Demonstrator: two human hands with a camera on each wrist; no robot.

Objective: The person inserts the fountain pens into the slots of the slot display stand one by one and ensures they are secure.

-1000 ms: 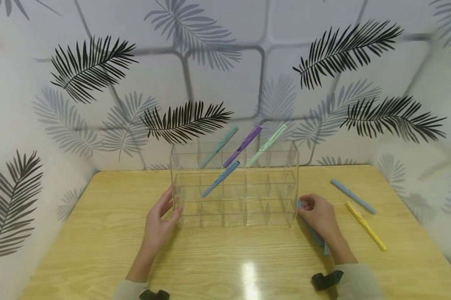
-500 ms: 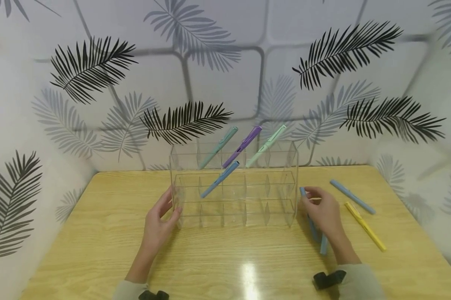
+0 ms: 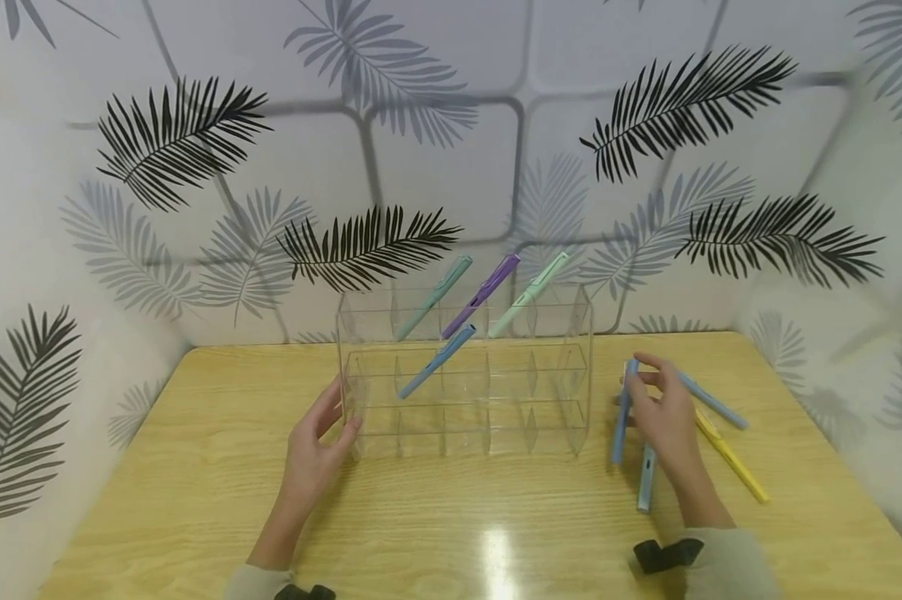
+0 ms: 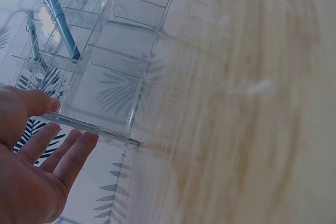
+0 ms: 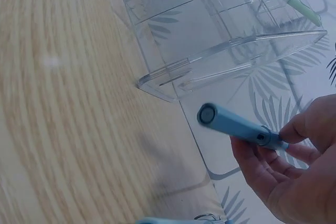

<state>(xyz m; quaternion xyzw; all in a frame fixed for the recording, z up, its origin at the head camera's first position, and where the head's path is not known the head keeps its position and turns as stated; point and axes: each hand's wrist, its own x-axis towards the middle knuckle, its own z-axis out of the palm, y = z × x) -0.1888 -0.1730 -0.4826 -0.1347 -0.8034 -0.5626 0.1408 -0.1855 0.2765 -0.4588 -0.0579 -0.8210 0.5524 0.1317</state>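
A clear acrylic pen organizer [image 3: 462, 404] with tiers of compartments stands on the table. My left hand [image 3: 316, 450] holds its left side panel, thumb on one face and fingers on the other in the left wrist view. To the right of the organizer, my right hand [image 3: 664, 421] pinches a blue pen [image 5: 236, 125] between thumb and fingers, the pen's lower end pointing down toward the table. Leaning in the back tier are a teal pen [image 3: 432, 298], a purple pen [image 3: 481, 296] and a mint green pen [image 3: 529, 293]. Another blue pen [image 3: 438, 361] leans in the middle tier.
Right of the organizer, a grey-blue pen [image 3: 646, 483] lies beneath my right hand. Beyond that hand lie a blue pen [image 3: 715, 403], partly covered by it, and a yellow pen [image 3: 734, 460]. Leaf-patterned wallpaper [image 3: 443, 167] rises behind the wooden table [image 3: 421, 525].
My right hand has lifted the blue pen, moved it right and away from the organizer, and swung it closer to upright. The grey-blue pen beneath shows more. My left hand stays on the organizer.
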